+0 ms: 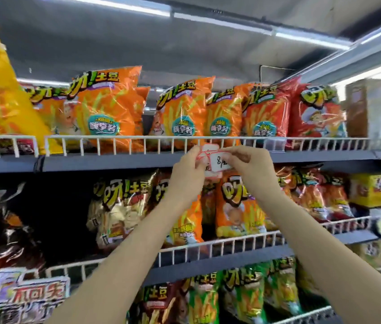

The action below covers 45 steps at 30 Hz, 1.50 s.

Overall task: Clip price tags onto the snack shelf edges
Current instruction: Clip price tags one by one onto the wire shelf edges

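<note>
Both hands pinch tags at the shelf edge (114, 163): left hand (188, 169) a small stack (204, 152), right hand (249, 163) one light, bendable price tag (220, 162), best held by its side edges

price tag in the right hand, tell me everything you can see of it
The price tag is a small white card, paper or thin plastic by its look, with dark handwriting starting with an 8. It is tilted slightly, pinched at its right end by the right hand, held before the grey shelf edge. Its left end overlaps red-edged tags in the left hand.
</note>
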Motion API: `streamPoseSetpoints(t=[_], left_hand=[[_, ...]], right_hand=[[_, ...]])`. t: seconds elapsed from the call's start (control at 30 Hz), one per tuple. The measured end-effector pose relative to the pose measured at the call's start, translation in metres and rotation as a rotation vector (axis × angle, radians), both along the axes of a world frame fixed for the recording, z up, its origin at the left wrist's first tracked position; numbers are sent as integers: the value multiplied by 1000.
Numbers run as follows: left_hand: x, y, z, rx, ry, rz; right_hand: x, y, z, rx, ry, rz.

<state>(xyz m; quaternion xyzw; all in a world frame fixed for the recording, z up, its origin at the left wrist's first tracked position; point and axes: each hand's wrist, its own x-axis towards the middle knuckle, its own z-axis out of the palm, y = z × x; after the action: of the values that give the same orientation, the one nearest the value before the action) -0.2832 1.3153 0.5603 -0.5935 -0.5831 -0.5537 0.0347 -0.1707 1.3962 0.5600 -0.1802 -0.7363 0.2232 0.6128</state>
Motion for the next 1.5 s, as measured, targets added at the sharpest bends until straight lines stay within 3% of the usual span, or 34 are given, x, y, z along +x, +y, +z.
streamPoseSetpoints(t=[0.23,0.5,0.87,1.13,1.33,1.5], left_hand=[[79,96,2,-18,25,114],[127,161,13,-3,-34,236],[143,163,9,72,-153,219],[134,154,14,-60,-264,51],[128,151,18,-127,-251,-28],[124,152,20,-149,-131,48]], right_hand=[[85,109,10,26,83,-99],[130,180,29,95,-27,-64],[141,188,36,205,-59,-56],[131,183,50,275,31,-86],[122,187,58,358,-174,-95],[115,190,57,505,-306,-229]])
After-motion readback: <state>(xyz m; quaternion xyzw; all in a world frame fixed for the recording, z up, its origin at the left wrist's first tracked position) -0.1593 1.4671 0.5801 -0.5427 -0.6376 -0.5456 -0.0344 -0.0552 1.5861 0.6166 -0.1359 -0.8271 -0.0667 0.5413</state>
